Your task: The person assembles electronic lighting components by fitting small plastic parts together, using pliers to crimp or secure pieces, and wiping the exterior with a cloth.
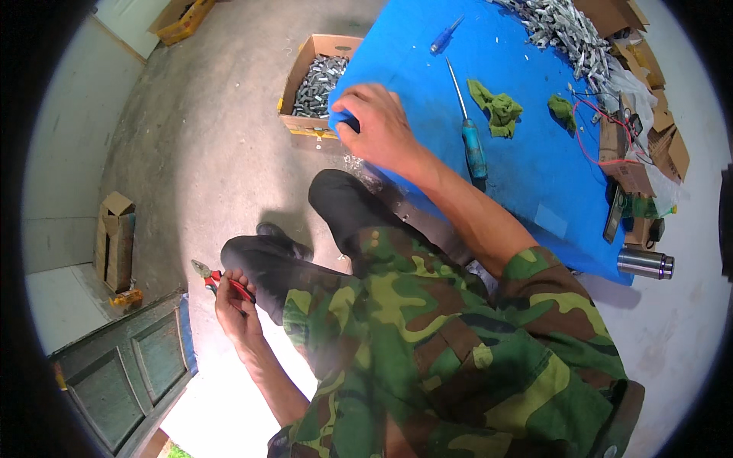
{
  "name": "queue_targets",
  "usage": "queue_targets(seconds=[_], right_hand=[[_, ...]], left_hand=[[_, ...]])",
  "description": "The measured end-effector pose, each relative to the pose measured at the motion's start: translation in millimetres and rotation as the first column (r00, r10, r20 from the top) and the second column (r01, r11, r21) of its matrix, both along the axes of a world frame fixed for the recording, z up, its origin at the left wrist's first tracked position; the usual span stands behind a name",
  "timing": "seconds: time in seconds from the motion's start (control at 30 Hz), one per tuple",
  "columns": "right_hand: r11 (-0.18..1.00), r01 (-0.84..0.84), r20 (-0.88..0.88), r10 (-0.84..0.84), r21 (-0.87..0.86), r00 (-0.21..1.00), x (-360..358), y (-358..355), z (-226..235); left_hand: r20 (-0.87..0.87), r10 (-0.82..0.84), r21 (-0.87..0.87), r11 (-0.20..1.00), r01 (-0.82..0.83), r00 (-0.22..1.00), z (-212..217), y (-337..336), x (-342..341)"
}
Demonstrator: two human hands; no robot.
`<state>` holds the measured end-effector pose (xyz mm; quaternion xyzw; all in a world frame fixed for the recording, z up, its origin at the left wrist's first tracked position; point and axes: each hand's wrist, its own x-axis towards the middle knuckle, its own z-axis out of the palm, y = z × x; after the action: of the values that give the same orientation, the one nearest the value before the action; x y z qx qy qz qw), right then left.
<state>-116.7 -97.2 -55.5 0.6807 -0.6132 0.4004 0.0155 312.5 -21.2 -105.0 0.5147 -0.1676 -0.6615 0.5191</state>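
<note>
My left hand [236,302] is wrapped round a pair of pliers [214,280] with red and black handles, held out beside my left knee, their metal jaws pointing away. My right hand [378,122] is curled at the near left corner of the blue-covered table [427,99]. Between its thumb and fingers something dark shows, which I cannot make out. Just beyond that hand stands an open cardboard box [302,61] with many small grey metal pieces [320,85]. On the table to the right lies a screwdriver [473,146] with a teal handle.
A smaller blue screwdriver [443,40], green rags [500,111], a pile of metal pieces [565,34] and red wires [578,141] lie on the table. A steel flask [646,263] is at its right edge. A tall carton [114,244] stands by the left wall.
</note>
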Motion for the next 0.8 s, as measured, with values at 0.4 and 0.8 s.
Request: queue_targets(seconds=[0.4, 0.8], right_hand=[[0.999, 0.032, -0.024, -0.032, 0.01, 0.999, 1, 1, 0], [0.999, 0.043, -0.03, -0.042, 0.011, 0.999, 5, -3, 0]], left_hand=[[-0.036, 0.065, 0.062, 0.996, -0.063, 0.997, -5, 18, 33], [-0.045, -0.059, 0.09, 0.994, 0.063, 0.997, -9, -22, -1]])
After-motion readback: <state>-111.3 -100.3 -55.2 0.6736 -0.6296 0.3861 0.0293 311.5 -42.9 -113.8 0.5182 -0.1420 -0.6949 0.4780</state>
